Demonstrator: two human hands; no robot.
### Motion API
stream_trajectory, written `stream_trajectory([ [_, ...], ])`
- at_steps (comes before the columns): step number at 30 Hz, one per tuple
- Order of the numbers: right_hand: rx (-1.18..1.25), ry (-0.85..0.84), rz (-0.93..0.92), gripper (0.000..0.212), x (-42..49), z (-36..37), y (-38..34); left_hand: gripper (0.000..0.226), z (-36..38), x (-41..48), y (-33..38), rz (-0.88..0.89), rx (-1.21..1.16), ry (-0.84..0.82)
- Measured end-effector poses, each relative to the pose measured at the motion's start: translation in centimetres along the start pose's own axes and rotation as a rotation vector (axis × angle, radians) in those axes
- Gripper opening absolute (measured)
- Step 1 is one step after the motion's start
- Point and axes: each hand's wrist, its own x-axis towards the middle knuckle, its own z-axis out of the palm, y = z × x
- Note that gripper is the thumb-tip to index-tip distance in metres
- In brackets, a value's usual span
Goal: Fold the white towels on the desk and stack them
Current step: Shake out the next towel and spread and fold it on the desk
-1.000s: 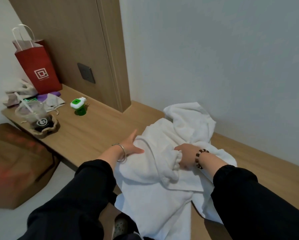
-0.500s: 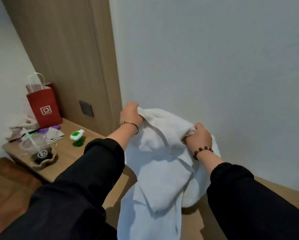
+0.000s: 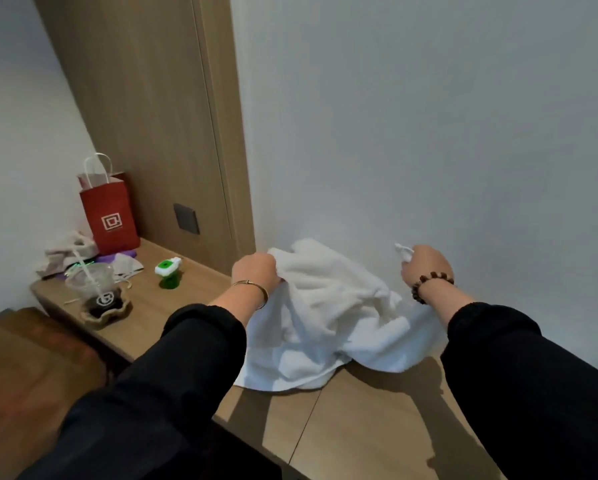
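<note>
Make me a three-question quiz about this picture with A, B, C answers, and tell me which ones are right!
1. Where is the red paper bag?
A) on the floor
B) on the desk, by the wood panel
C) hanging on the wall

2. What colour is the small bottle on the desk?
A) blue
B) yellow
C) green

3. How is the white towel?
A) neatly folded
B) crumpled, held up at two spots
C) rolled into a tube

Answers:
1 B, the bag stands at the desk's far end against the panel.
2 C, its base is green under a white and green top.
3 B, the left hand and the right hand each grip it, and it sags in bunches onto the desk.
</note>
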Motion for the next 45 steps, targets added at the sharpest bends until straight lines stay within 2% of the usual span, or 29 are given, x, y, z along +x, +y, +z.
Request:
stream_trajectory([
  [1, 0.039, 0.050, 0.003, 0.040, -0.4, 0.6, 0.3, 0.035, 1.3, -0.8, 0.2, 0.034, -0.051, -0.107],
  [3, 0.112, 0.053, -0.034, 0.040, -1.1, 1.8, 0.3, 0.038, 3.7, -2.5, 0.7, 0.080, -0.270, -0.432],
  [4, 0.138, 0.003, -0.076, 0.036, -1.4, 2.7, 0.1, 0.035, 4.8, -3.4, 0.9, 0.069, -0.389, -0.582],
  [5, 0.152, -0.067, -0.123, 0.029, -1.8, 3.7, -0.2, 0.033, 6.0, -4.3, 1.0, 0.060, -0.464, -0.683],
  [6, 0.148, -0.141, -0.174, 0.031, -2.2, 4.6, -0.6, 0.031, 7.2, -5.1, 0.9, 0.060, -0.499, -0.742],
  [8, 0.128, -0.273, -0.275, 0.061, -3.2, 6.5, -1.9, 0.029, 9.5, -6.6, 0.5, 0.073, -0.515, -0.801],
  [10, 0.101, -0.363, -0.339, 0.083, -3.9, 8.6, -3.2, 0.025, 11.2, -7.7, -0.2, 0.066, -0.558, -0.820],
  [12, -0.025, -0.437, -0.380, 0.091, -4.2, 10.9, -4.3, 0.011, 12.0, -8.6, -1.6, 0.029, -0.658, -0.808],
  [13, -0.108, -0.469, -0.386, 0.083, -4.3, 11.9, -4.5, 0.008, 12.2, -8.8, -2.5, -0.009, -0.732, -0.797],
  [15, -0.213, -0.503, -0.375, 0.053, -4.4, 13.6, -4.6, 0.009, 12.5, -9.1, -4.4, -0.145, -0.928, -0.725],
  [17, -0.194, -0.522, -0.358, 0.031, -4.8, 14.7, -4.0, 0.013, 12.8, -9.1, -6.0, -0.357, -1.131, -0.499],
  [19, -0.155, -0.537, -0.352, 0.022, -5.5, 15.4, -3.1, 0.016, 13.2, -8.4, -7.4, -0.604, -1.257, -0.232],
  [20, -0.140, -0.541, -0.346, 0.020, -5.9, 15.5, -2.6, 0.017, 13.3, -7.9, -7.7, -0.690, -1.277, -0.159],
  [22, -0.120, -0.549, -0.334, 0.020, -6.6, 15.6, -1.5, 0.014, 13.7, -6.9, -7.4, -0.733, -1.283, -0.207],
  [25, -0.123, -0.574, -0.318, 0.024, -7.0, 15.2, -0.3, 0.023, 13.3, -5.8, -5.1, -0.703, -1.323, -0.454],
  [28, -0.137, -0.555, -0.301, 0.028, -7.2, 15.0, 0.1, 0.023, 12.6, -4.9, -2.8, -0.751, -1.554, -0.498],
  [31, -0.148, -0.449, -0.249, 0.027, -7.1, 14.5, 0.2, 0.028, 11.3, -4.0, -1.4, -0.723, -1.675, -0.578],
  [33, -0.065, -0.304, -0.177, 0.023, -6.7, 13.4, 0.3, 0.030, 9.1, -2.7, -1.3, -0.660, -1.869, -0.470],
  [35, 0.090, -0.109, -0.050, 0.018, -6.0, 11.7, 0.1, 0.032, 6.3, -1.3, -1.8, -0.625, -1.909, -0.161],
  [36, 0.167, -0.014, 0.009, 0.016, -5.5, 10.6, -0.3, 0.029, 4.7, -0.9, -2.2, -0.601, -1.792, 0.025],
  [38, 0.293, 0.129, 0.068, 0.014, -4.4, 8.6, -1.7, 0.020, 1.1, -0.6, -2.6, -0.501, -1.586, 0.282],
  [40, 0.439, 0.234, 0.145, 0.013, -3.1, 6.4, -3.4, 0.013, -2.1, -0.3, -3.2, -0.420, -1.532, 0.435],
  [42, 0.608, 0.352, 0.284, 0.018, -2.0, 4.5, -4.4, 0.013, -5.0, 0.2, -4.4, -0.449, -1.542, 0.634],
  [43, 0.666, 0.403, 0.337, 0.018, -1.7, 3.9, -4.5, 0.016, -6.2, 0.2, -5.3, -0.455, -1.485, 0.743],
  [45, 0.679, 0.415, 0.328, 0.015, -1.3, 3.8, -4.4, 0.026, -7.9, -0.1, -6.8, -0.425, -1.302, 0.887],
])
